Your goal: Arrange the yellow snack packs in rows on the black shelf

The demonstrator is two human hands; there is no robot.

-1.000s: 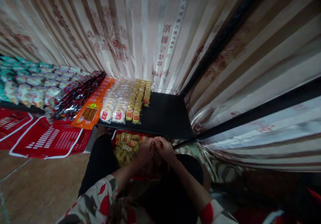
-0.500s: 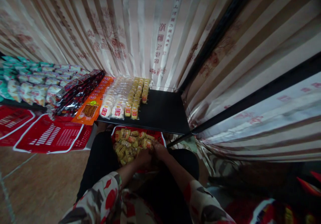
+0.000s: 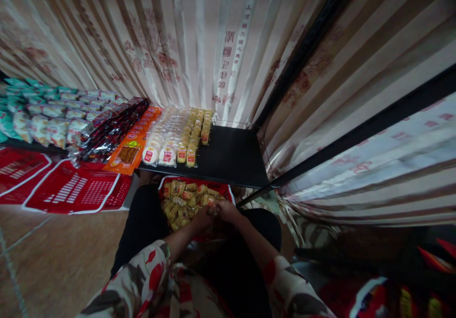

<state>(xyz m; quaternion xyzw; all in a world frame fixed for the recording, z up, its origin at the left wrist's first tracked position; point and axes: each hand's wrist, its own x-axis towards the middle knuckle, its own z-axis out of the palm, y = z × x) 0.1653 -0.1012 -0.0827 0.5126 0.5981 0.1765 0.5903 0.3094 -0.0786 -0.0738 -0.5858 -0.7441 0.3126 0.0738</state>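
A red basket sits between my knees, with many small yellow snack packets piled in it. Over the basket's right side, my left hand and my right hand meet, fingers curled inward. Between the fingertips shows a bit of a yellow snack packet, mostly hidden by the hands and the dim light. On the black shelf just beyond the basket, more yellow packets stand in neat columns, the rightmost column shorter than its neighbours.
Left of the yellow columns lie white round packaged cakes, an orange snack bag, dark red packets and white-and-green packets. Other red baskets stand on the floor at left. Curtains hang behind, and black frame bars cross at right.
My hands have lifted slightly and drawn together above the basket, with a yellow packet now showing between the fingers. The shelf rows look the same.
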